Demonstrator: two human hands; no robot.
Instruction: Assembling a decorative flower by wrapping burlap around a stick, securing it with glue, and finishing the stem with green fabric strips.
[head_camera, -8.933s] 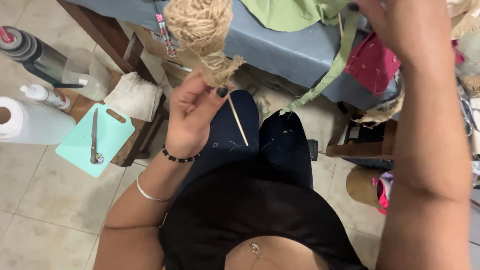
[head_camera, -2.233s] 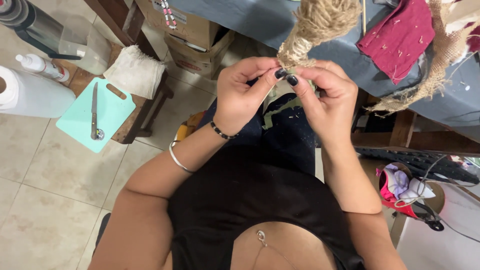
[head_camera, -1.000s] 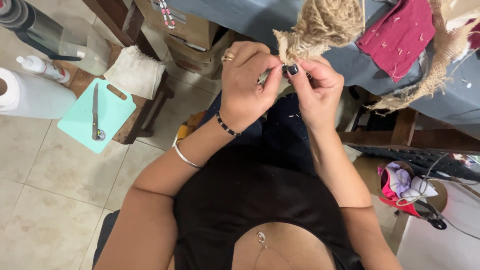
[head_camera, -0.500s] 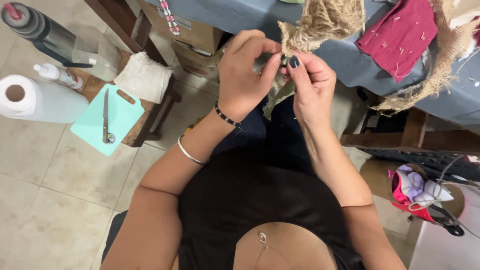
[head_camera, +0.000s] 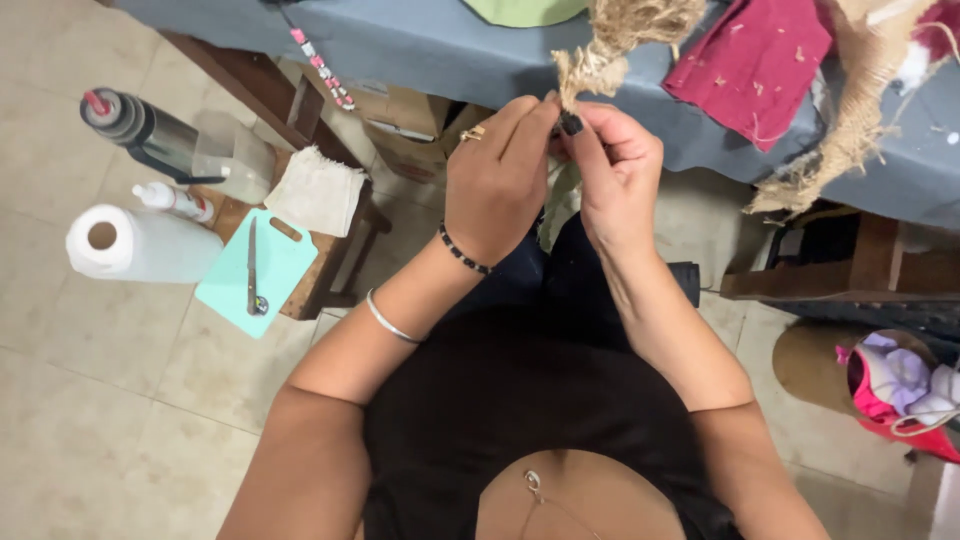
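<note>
Both of my hands are raised together in front of me at the frayed lower end of a tan jute bundle (head_camera: 610, 45) that hangs over the edge of the grey-blue table (head_camera: 440, 45). My left hand (head_camera: 495, 175) pinches that end from the left, with a ring on one finger and a beaded bracelet on the wrist. My right hand (head_camera: 615, 165) pinches it from the right with dark-painted nails. Whether a small tool sits between the fingers is hidden.
A low wooden stool (head_camera: 330, 270) at the left carries a mint cutting board with a knife (head_camera: 255, 275), a paper towel roll (head_camera: 140, 245), a white cloth (head_camera: 315, 195), a spray bottle and a dark flask (head_camera: 140, 130). A maroon cloth (head_camera: 755, 60) and loose jute (head_camera: 850, 130) lie on the table; cardboard boxes (head_camera: 400, 120) beneath.
Over the last seconds both hands rose from lap height to the bundle's end and closed on it. Much earlier the left hand alone held the jute with a thin stick.
</note>
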